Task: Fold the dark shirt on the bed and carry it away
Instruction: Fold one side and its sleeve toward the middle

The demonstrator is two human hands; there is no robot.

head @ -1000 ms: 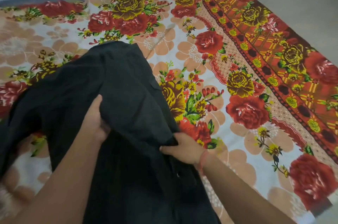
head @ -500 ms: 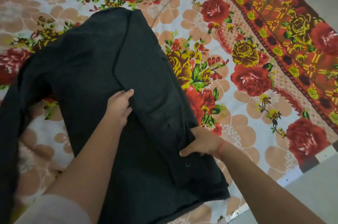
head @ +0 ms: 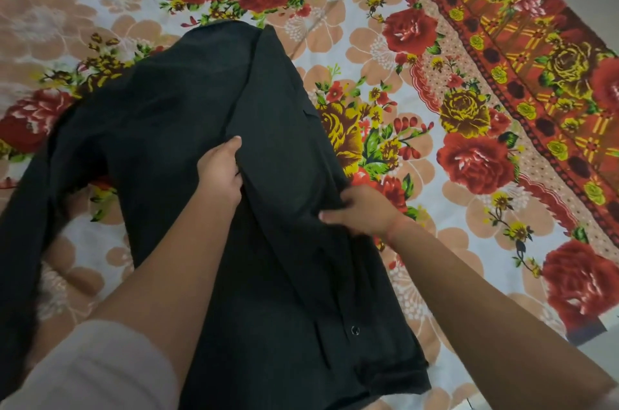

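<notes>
**Shirt**. Dark, lying spread on the bed, its length running away from the person.
- Flap: the right-hand side is turned in over the body, with a crease running down the middle.
- Sleeve: the other side is not yet folded and trails off to the left over the sheet.
- Button: one shows near the lower right edge.

**Left hand**. At the flap's inner edge, mid-length. The thumb lies along the edge and the fingers go under the cloth, out of sight. It reads as a grip on the edge.

**Right hand**. At the outer fold line, just across the flap from the left. The fingers are curled and pinch the doubled cloth.

**Step in hand** (judged): setting the first lengthwise fold. The task is at an early stage.

**Handling notes**
- Draw the two hands gently apart so the flap lies taut and flat.
- Run the crease straight from the far end to the near hem before letting go. The cloth is limp and will ripple if released slack.
- Check that the near corner of the flap sits square and is not bunched.
- Then bring the sleeve and left side over to match, fold the shirt across its length, and lift it from beneath.
</notes>
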